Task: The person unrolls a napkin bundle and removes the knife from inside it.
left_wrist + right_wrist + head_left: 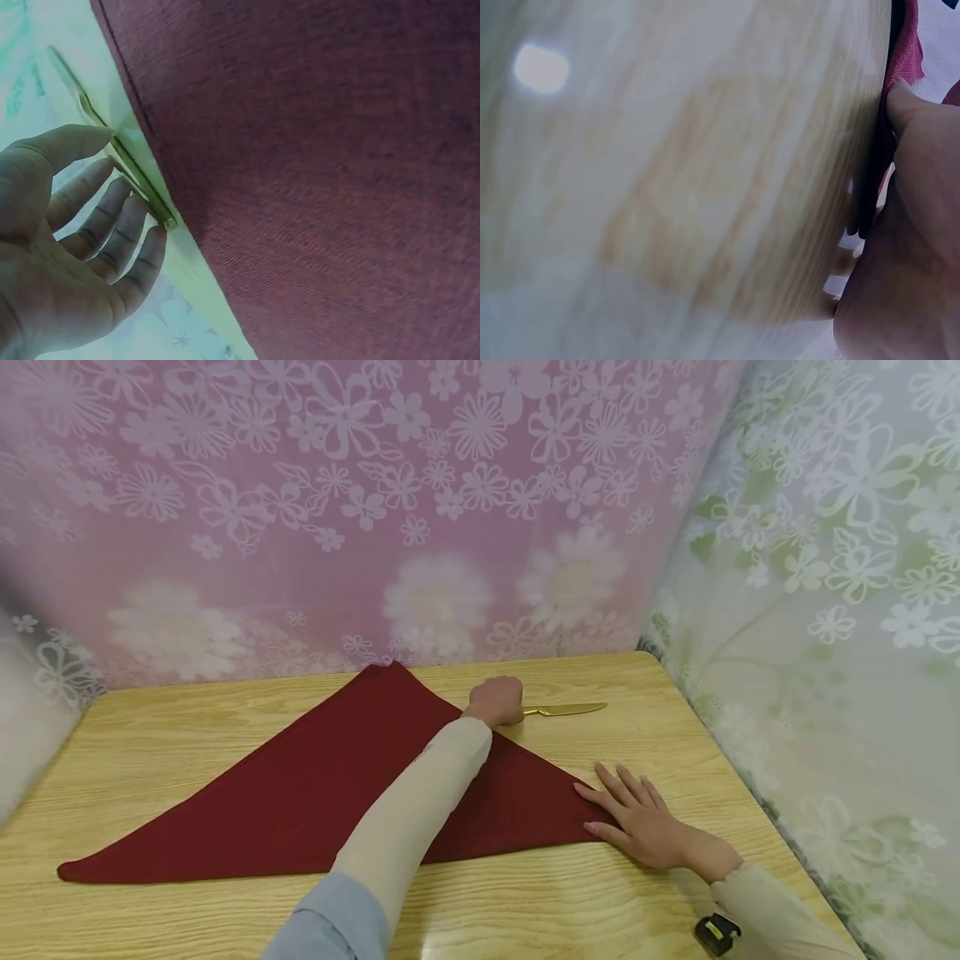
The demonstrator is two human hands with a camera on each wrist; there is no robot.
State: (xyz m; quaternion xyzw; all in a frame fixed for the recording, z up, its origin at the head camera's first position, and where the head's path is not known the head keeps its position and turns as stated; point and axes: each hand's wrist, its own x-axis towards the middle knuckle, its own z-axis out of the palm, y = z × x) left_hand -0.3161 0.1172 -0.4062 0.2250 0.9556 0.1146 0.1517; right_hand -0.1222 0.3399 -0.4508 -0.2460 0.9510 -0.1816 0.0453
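A dark red cloth (300, 785), folded into a broad triangle, lies across the wooden table. My left hand (495, 700) reaches over it to a gold table knife (566, 710) near the cloth's upper right edge. In the left wrist view, the thumb and curled fingers meet at the knife's handle (139, 172), beside the cloth's hemmed edge. The blade points right in the head view. My right hand (645, 827) has its fingers spread, touching the cloth's right corner. In the right wrist view, the thumb rests at the cloth's edge (904, 56).
The light wood table (187, 918) has rounded corners. A pink flowered curtain (337, 527) hangs along its back edge, a white and green flowered one (840, 635) along its right side. A small black device (717, 933) sits by my right sleeve.
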